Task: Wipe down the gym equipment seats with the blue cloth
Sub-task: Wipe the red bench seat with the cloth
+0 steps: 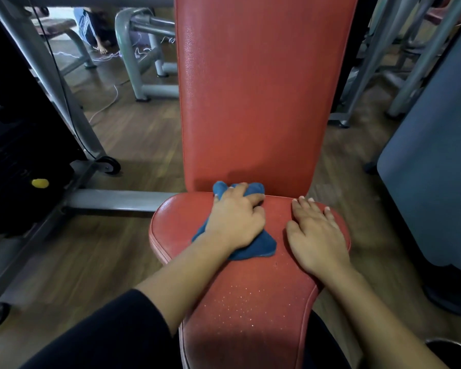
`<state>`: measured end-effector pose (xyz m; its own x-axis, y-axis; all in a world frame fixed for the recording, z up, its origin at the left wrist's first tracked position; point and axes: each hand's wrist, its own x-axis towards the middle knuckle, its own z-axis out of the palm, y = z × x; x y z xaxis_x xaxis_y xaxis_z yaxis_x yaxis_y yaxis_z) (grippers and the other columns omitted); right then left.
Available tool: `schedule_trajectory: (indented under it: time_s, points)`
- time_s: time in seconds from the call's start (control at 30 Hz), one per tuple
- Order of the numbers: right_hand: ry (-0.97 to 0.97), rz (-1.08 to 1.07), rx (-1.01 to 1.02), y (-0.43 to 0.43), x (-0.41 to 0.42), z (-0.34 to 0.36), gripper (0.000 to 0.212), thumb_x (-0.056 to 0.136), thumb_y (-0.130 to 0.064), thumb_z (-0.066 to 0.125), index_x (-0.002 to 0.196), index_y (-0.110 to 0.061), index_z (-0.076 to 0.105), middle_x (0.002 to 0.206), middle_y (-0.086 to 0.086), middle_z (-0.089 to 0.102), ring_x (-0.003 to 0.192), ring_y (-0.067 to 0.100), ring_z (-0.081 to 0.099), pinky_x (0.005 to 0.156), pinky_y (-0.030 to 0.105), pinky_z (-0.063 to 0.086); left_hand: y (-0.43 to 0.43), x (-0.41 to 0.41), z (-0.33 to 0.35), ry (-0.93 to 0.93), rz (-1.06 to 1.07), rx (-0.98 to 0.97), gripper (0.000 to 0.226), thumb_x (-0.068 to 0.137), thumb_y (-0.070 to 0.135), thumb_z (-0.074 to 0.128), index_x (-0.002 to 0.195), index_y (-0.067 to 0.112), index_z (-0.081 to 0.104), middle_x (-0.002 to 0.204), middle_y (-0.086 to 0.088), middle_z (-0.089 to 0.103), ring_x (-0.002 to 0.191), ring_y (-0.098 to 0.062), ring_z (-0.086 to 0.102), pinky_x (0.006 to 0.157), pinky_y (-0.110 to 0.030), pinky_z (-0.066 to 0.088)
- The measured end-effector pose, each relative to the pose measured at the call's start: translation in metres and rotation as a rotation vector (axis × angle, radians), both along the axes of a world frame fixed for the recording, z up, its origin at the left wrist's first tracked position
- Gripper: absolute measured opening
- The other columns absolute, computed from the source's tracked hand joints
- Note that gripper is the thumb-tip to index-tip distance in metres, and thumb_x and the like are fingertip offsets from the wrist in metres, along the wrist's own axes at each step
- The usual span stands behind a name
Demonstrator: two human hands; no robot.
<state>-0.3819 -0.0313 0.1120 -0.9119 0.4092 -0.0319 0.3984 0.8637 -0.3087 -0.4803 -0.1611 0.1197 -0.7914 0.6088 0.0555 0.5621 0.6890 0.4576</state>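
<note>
Head view: blue cloth (261, 247) is grasped by left hand (234, 222) on red seat (250, 302); right hand (317, 235) is laid flat, fingers (305, 210) released.

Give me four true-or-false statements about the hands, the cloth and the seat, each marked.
1. The left hand holds the blue cloth. True.
2. The blue cloth lies on the floor. False: it lies on the red seat.
3. The right hand rests flat on the red seat. True.
4. The backrest is blue. False: the backrest is red.
</note>
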Motion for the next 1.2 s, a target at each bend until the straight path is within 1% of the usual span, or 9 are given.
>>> schedule_trajectory:
  time_s: [0.1, 0.2, 0.33, 0.5, 0.63, 0.73, 0.87, 1.03, 1.2]
  points:
    - [-0.006, 0.002, 0.017, 0.002, 0.001, -0.001, 0.078, 0.078, -0.038, 0.011, 0.151, -0.014, 0.024, 0.159, 0.002, 0.018, 0.147, 0.012, 0.009, 0.120, 0.033, -0.001, 0.006, 0.023, 0.004, -0.067, -0.086, 0.016, 0.077, 0.071, 0.044, 0.013, 0.133, 0.023, 0.054, 0.144, -0.012, 0.039, 0.137, -0.028, 0.029, 0.111, -0.050, 0.025]
    - [-0.012, 0.007, 0.012, 0.001, 0.003, 0.001, 0.077, 0.079, -0.037, 0.011, 0.151, -0.014, 0.024, 0.159, 0.002, 0.018, 0.147, 0.012, 0.008, 0.120, 0.033, -0.001, -0.002, 0.026, 0.011, -0.231, -0.109, 0.054, 0.057, 0.086, 0.036, 0.028, 0.142, 0.034, 0.040, 0.154, -0.004, 0.025, 0.144, -0.019, 0.013, 0.117, -0.046, 0.012]
    - [-0.017, 0.002, -0.028, 0.002, 0.003, 0.002, 0.073, 0.083, -0.037, 0.012, 0.151, -0.013, 0.025, 0.159, 0.002, 0.018, 0.147, 0.012, 0.009, 0.120, 0.034, 0.000, -0.021, 0.011, 0.023, -0.363, -0.105, 0.218, 0.050, 0.099, 0.022, 0.038, 0.146, 0.036, 0.031, 0.153, 0.013, 0.027, 0.141, -0.002, 0.018, 0.110, -0.014, 0.006]
    - [0.171, -0.074, -0.261, -0.011, -0.010, 0.024, 0.051, 0.098, -0.021, 0.035, 0.148, -0.012, 0.032, 0.157, 0.009, 0.024, 0.146, 0.018, 0.017, 0.119, 0.032, 0.008, -0.056, -0.029, 0.007, -0.112, 0.058, -0.075, 0.049, 0.099, 0.036, 0.029, 0.147, 0.025, 0.032, 0.155, 0.000, 0.026, 0.145, -0.020, 0.017, 0.118, -0.043, 0.014]
    - [0.134, 0.123, -0.255, -0.049, -0.039, 0.042, 0.056, 0.098, -0.033, 0.037, 0.151, -0.015, 0.026, 0.159, 0.007, 0.017, 0.147, 0.018, 0.011, 0.120, 0.033, 0.009, -0.068, -0.035, -0.006, -0.008, 0.117, -0.286, 0.050, 0.102, 0.034, 0.026, 0.150, 0.021, 0.025, 0.158, -0.002, 0.020, 0.146, -0.024, 0.012, 0.117, -0.039, 0.009]
    - [-0.043, 0.218, -0.052, -0.071, -0.052, 0.033, 0.059, 0.096, -0.042, 0.036, 0.149, -0.017, 0.028, 0.158, 0.008, 0.021, 0.146, 0.027, 0.012, 0.119, 0.043, 0.008, -0.067, -0.032, -0.011, 0.043, 0.130, -0.300, 0.050, 0.102, 0.035, 0.023, 0.151, 0.022, 0.022, 0.158, 0.000, 0.019, 0.146, -0.022, 0.011, 0.117, -0.039, 0.007]
    - [-0.067, 0.218, 0.035, -0.071, -0.044, 0.030, 0.055, 0.094, -0.042, 0.038, 0.144, -0.020, 0.040, 0.152, 0.003, 0.034, 0.140, 0.026, 0.022, 0.117, 0.045, 0.015, -0.068, -0.035, -0.013, 0.052, 0.126, -0.293, 0.051, 0.102, 0.036, 0.022, 0.151, 0.023, 0.020, 0.158, 0.002, 0.017, 0.146, -0.020, 0.009, 0.117, -0.039, 0.005]
    - [-0.088, 0.182, -0.015, -0.055, -0.008, 0.036, 0.054, 0.097, -0.039, 0.034, 0.149, -0.026, 0.030, 0.158, -0.005, 0.019, 0.146, 0.017, 0.008, 0.119, 0.037, 0.009, -0.068, -0.036, -0.014, 0.042, 0.114, -0.292, 0.052, 0.101, 0.037, 0.021, 0.152, 0.024, 0.018, 0.159, 0.003, 0.015, 0.147, -0.019, 0.007, 0.118, -0.039, 0.004]
    - [-0.051, 0.121, -0.036, -0.056, -0.028, 0.028, 0.074, 0.084, -0.070, 0.042, 0.145, -0.028, 0.038, 0.155, -0.002, 0.029, 0.144, 0.021, 0.016, 0.118, 0.041, 0.015, -0.065, -0.037, -0.014, 0.062, 0.110, -0.323, 0.053, 0.101, 0.038, 0.022, 0.152, 0.022, 0.017, 0.159, 0.002, 0.015, 0.147, -0.021, 0.006, 0.118, -0.041, 0.006]
